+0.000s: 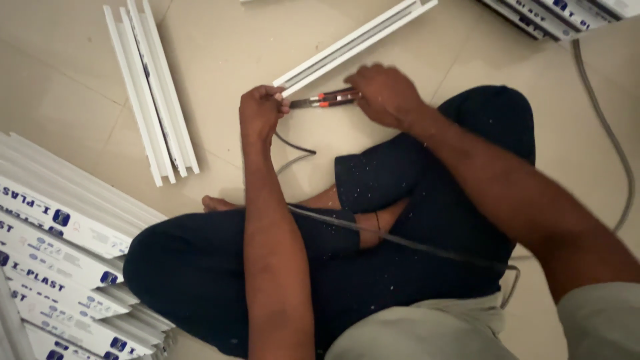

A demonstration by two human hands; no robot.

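Left hand (pixel 261 112) grip closed on white strip (pixel 353 45) end, right hand (pixel 385 95) gripping red-black cutter (pixel 325 99)

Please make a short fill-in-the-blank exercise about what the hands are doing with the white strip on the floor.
1. The left hand grips the near end of a long ____ plastic strip.
2. The right hand holds a tool with red and ____ handles.
3. The person sits on the ____, legs folded.
4. A grey ____ lies across the person's lap.

Missing words: white; black; floor; cable
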